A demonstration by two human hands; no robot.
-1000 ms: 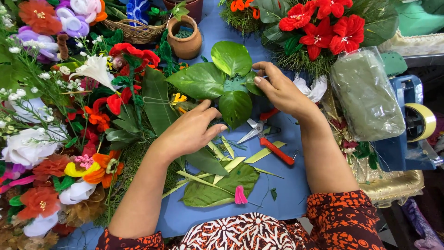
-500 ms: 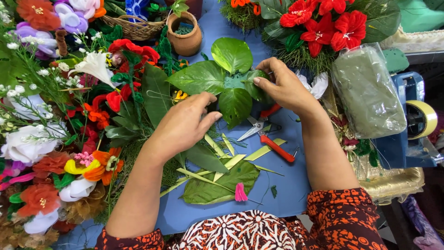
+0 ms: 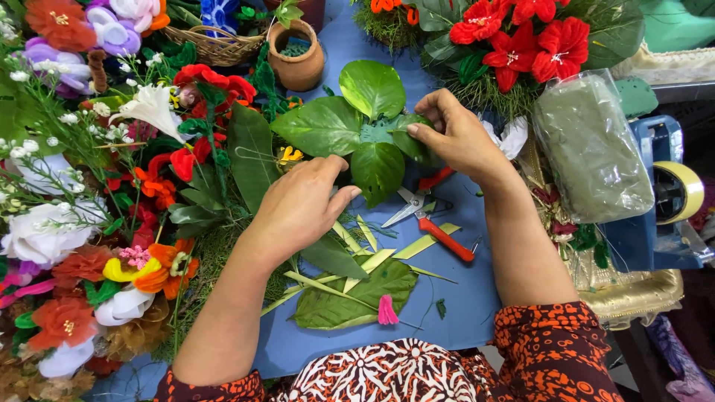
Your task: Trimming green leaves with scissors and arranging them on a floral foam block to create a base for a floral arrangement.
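Head view: a cluster of green leaves [image 3: 357,130] is laid on the blue counter [image 3: 469,305], between the two hands. The right hand [image 3: 454,134] is placed at the cluster's right edge; its grip is pressed together, pinching one leaf between thumb and fingers. The left hand [image 3: 302,205] is rested just below and left of the cluster, fingers loosely curled, thumb beside the lowest leaf — whether anything is pinched cannot be told. Four broad leaves are counted, fanned out from a common centre: one up, one left, one down, one right under the right hand. No single long axis is shown. One pair of red-handled scissors [image 3: 432,219] is laid just below the right hand — blades pointing left. One clay pot [image 3: 296,56] stands above the cluster.
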